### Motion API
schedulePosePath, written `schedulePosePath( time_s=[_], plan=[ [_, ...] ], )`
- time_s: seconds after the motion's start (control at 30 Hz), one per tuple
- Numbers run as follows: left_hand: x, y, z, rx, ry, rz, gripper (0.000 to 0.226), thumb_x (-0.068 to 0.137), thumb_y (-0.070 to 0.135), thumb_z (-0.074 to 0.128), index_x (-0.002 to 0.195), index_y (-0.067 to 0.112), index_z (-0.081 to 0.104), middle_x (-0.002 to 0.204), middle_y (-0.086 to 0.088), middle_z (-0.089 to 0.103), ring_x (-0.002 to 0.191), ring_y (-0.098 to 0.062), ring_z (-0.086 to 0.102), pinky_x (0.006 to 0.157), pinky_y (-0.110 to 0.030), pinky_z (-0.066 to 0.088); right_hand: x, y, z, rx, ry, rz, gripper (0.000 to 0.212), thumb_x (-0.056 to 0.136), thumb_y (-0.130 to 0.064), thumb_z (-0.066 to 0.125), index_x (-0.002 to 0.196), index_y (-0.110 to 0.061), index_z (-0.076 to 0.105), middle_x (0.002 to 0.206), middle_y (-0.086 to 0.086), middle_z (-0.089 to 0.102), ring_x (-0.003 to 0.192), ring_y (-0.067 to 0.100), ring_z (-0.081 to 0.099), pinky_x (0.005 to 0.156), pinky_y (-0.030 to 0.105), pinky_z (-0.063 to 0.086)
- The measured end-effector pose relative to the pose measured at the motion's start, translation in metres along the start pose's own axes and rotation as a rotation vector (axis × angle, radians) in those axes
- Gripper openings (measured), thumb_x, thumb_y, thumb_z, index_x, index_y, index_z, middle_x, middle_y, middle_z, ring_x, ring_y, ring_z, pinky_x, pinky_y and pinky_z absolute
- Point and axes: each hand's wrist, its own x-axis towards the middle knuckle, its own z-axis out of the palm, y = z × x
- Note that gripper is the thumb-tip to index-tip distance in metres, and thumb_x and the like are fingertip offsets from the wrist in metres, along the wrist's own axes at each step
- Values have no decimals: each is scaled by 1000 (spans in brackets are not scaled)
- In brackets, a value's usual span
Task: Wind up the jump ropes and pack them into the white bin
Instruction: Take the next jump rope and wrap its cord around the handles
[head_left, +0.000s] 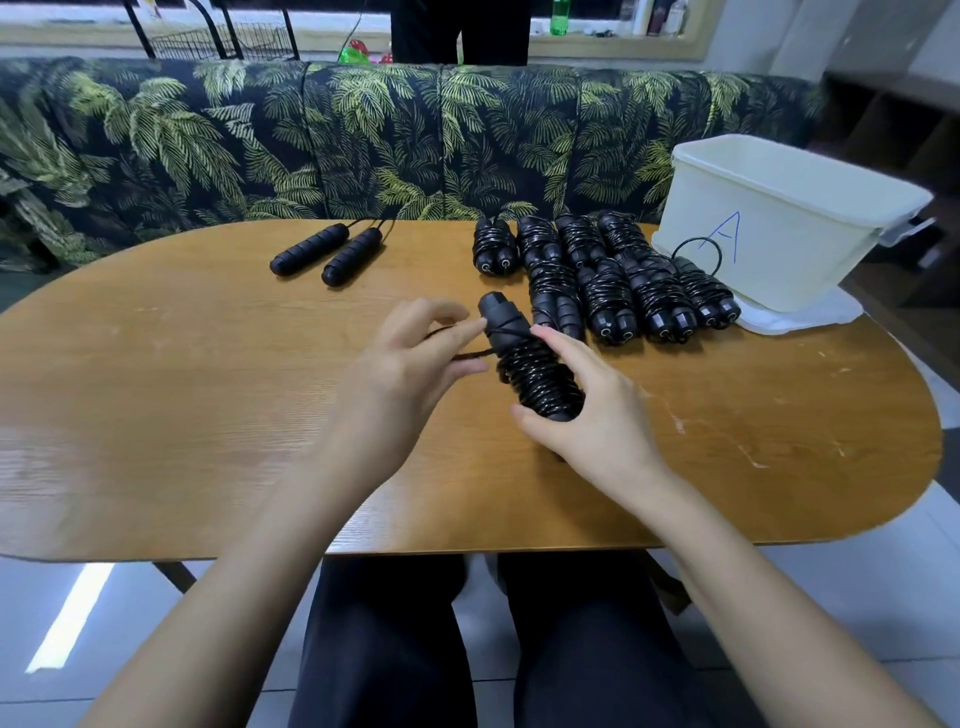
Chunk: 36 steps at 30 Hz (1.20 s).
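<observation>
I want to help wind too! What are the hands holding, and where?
The right hand grips the jump rope round its lower end; the left hand pinches its loose cord.

lounge | palm-print sofa (363, 140) | oval wooden table (208, 415)

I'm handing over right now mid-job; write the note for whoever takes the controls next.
Right hand holds the nearly wound bundle over the table.
Left hand pinches the loose cord end beside it.
Done: about eight wound ropes lie beside the white bin.
To do: finish this wrap, wind the loose rope at the far left, pack everything into the bin; its inside is not visible.
</observation>
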Motion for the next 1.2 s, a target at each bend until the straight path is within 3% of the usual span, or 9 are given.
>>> schedulePosePath(
  time_s=[0.17,0.27,0.33,0.43,0.53,0.67,0.8,0.93,1.2],
  plan=[
    [8,0,5,-860,196,-855,9,88,5,64,82,7,70,63,-2,70,58,-16,67,58,-22,53,-1,5,5,270,-57,48,67,74,-18,81,131,-41,54,116,-22,63,98,5,64,84,31,55],
    [11,-8,13,-952,148,-1071,13,89,14,64,76,11,68,66,3,67,66,-10,62,65,-22,51,-3,4,7,624,-123,136,63,74,-10,80,121,-44,56,113,-3,68,71,32,69,56,37,56],
    [13,-8,20,-1022,127,-1143,16,89,19,63,76,11,66,76,2,67,80,-12,60,76,-27,53,-4,7,8,828,-170,193,61,71,-15,79,124,-35,57,108,5,70,65,38,67,50,35,53],
    [16,-4,23,-1200,61,-1146,19,92,18,58,83,3,65,94,-12,69,93,-24,65,85,-35,57,-5,14,9,1005,-263,212,68,71,-23,74,135,-16,51,106,17,66,65,39,65,51,35,53],
    [21,0,19,-1120,43,-1035,16,92,12,59,85,0,67,91,-14,71,88,-23,68,77,-32,58,-6,21,5,1071,-298,201,65,74,-22,69,135,-9,49,104,20,64,64,37,65,51,34,53],
    [23,-1,13,-989,26,-924,7,89,1,62,86,-2,67,81,-14,71,79,-20,69,74,-29,57,-5,26,-4,1009,-310,173,66,73,-21,69,135,-11,49,102,19,65,66,38,65,53,35,54],
    [25,-3,10,-1049,59,-1048,8,83,-7,65,82,1,66,75,-12,72,71,-20,70,70,-26,58,-6,28,-6,961,-333,154,71,70,-22,71,137,-13,48,102,19,65,66,39,65,54,36,54],
    [26,-10,5,-1008,-183,-1087,15,86,-8,61,98,-1,68,85,-13,73,76,-18,71,65,-19,55,-8,34,-12,885,-373,190,85,64,-23,75,142,-16,43,103,17,68,67,40,66,52,38,55],
    [30,-20,-8,-1032,-524,-1066,24,85,-18,49,90,-6,68,77,-10,74,72,-19,72,64,-16,54,-3,46,-16,982,-633,116,62,75,-19,62,134,-5,47,99,21,63,62,34,65,50,34,52]
  ],
)
